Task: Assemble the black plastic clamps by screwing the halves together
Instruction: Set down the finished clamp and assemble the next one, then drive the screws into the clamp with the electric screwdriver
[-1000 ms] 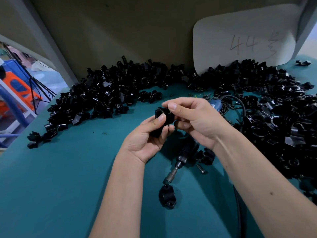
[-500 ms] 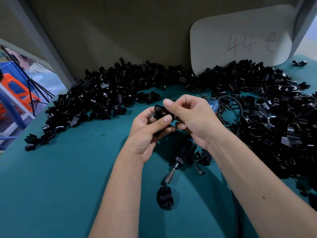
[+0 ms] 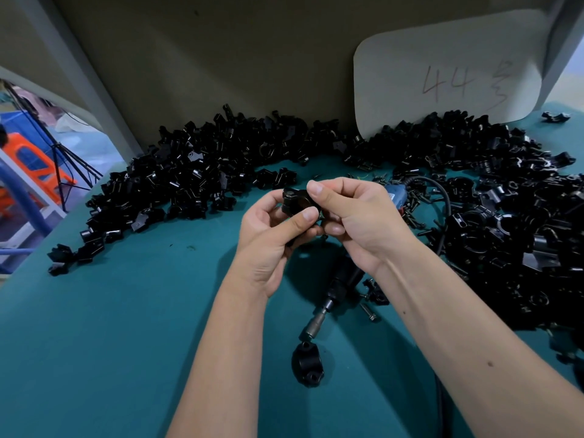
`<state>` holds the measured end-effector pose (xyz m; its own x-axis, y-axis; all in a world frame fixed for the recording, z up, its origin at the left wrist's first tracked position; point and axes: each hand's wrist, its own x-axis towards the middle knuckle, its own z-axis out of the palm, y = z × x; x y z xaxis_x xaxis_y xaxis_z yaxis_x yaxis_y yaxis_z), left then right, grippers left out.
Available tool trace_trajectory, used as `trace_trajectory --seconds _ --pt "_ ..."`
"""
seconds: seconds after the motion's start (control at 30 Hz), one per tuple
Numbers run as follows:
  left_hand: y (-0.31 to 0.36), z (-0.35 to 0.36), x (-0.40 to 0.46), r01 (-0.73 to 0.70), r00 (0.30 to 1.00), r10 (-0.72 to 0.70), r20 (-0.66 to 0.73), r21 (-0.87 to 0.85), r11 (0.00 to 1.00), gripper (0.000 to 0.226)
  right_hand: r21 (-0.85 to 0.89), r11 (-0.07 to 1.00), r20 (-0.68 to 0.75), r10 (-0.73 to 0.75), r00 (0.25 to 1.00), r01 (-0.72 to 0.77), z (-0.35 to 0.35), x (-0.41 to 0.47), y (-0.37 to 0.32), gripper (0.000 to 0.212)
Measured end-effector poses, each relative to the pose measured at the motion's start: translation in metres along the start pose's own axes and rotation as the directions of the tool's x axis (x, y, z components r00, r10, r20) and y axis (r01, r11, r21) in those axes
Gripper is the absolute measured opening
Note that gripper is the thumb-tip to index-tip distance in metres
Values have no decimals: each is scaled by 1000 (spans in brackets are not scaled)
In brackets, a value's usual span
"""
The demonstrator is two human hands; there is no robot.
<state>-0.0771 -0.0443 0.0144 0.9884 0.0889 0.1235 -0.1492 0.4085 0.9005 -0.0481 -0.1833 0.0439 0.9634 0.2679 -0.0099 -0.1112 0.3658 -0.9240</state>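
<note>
Right now you are fitting two black clamp halves [image 3: 297, 202] together in the air above the middle of the bench, so the step in hand looks like mating the parts before any screw is driven. Your left hand [image 3: 268, 238] curls round the piece from below, thumb pressed on its near face, while your right hand [image 3: 354, 216] pinches its upper edge between forefinger and thumb; both hands are closed on the same part, and whether a screw already sits in it is hidden by your fingers. Next, as far as one can judge, you will need the screw holes lined up, a screw seated, and then one hand freed to take up the electric screwdriver [image 3: 335, 289], which lies on the cloth just below your wrists with its bit pointing toward you. A loose screw [image 3: 368, 312] lies beside its shaft, and one finished-looking clamp [image 3: 307, 363] sits just past the bit tip, nearest you. Keep the halves square as you let go with one hand, since they could slip apart. The bench is covered in teal cloth [image 3: 126, 327]; a long heap of black parts [image 3: 196, 172] curves along the back and left, and a denser heap [image 3: 505, 222] fills the right side, with a black cable [image 3: 444, 197] looping through it. A pale card [image 3: 442, 77] marked "44" leans on the drab back wall, and to the left a gap shows an orange stool [image 3: 34, 162] and blue frames on the floor beyond.
</note>
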Motion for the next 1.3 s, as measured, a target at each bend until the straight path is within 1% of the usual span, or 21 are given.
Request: trace_trajectory --seconds 0.13,0.27,0.3,0.33,0.37,0.4,0.43,0.47,0.5,0.53,0.63,0.73,0.8,0.87,0.97,1.03,1.1,1.13,1.2,1.23,1.3 --pt "-6 3 2 -149 986 160 -52 174 973 33 50 998 -109 -17 994 22 5 0 3 13" --pt "-10 1 4 -232 963 261 -70 283 931 35 85 996 -127 10 992 1 6 1 6 15" --pt "-10 2 4 -226 963 258 -79 283 932 37 51 999 -135 -5 991 12 5 2 5 16" --pt "-11 2 4 -201 968 233 -92 271 941 39 -45 998 -154 -44 987 38 2 3 4 18" --pt "-13 4 5 -160 976 191 -107 252 955 40 -236 970 -182 -111 977 66 -3 6 1 24" --pt "-15 5 6 -110 982 141 -128 225 968 39 -492 868 -204 -191 960 68 -9 9 -2 33" --pt "-16 5 7 -59 985 87 -150 183 981 37 -730 683 -220 -270 937 25 -17 11 -3 46" --pt "-17 6 8 -8 985 29 -168 125 992 33 -883 466 -242 -334 911 -63 -25 12 -5 58" --pt "-17 5 8 42 984 -32 -177 55 998 29 -943 295 -261 -373 890 -153 -32 12 -7 66" --pt "-16 5 9 88 980 -88 -176 -12 996 26 -955 200 -281 -387 878 -217 -38 12 -7 71" --pt "-16 1 9 159 969 -180 -172 -129 979 24 -936 110 -352 -329 877 -334 -48 13 -8 78" --pt "-14 0 9 167 967 -193 -165 -159 973 33 -926 43 -373 -249 894 -374 -47 14 -8 87" --pt "-13 0 8 172 967 -199 -159 -168 971 43 -928 81 -373 -223 900 -365 -46 15 -4 86" --pt "-13 1 7 179 961 -210 -180 -178 968 43 -918 204 -379 -204 902 -340 -48 16 -2 80" --pt "-11 1 7 181 946 -243 -214 -274 945 20 -857 418 -394 -158 905 -300 -54 19 -6 76" --pt "-7 -3 7 180 940 -275 -204 -387 904 13 -783 570 -388 -137 911 -248 -60 21 -9 79" --pt "-3 -7 7 192 934 -305 -187 -458 868 24 -672 722 -381 -144 913 -167 -64 22 -13 79" --pt "-2 -9 8 204 931 -317 -180 -463 863 31 -604 788 -385 -153 910 -123 -65 21 -16 74" --pt "-2 -12 8 227 927 -333 -174 -445 866 39 -440 898 -391 -174 904 -17 -67 20 -23 53" --pt "-2 -12 9 238 923 -341 -176 -434 869 38 -347 938 -398 -168 902 22 -67 20 -26 42" --pt "-3 -11 9 254 915 -359 -186 -427 868 31 -149 987 -407 -124 905 68 -66 17 -30 34"
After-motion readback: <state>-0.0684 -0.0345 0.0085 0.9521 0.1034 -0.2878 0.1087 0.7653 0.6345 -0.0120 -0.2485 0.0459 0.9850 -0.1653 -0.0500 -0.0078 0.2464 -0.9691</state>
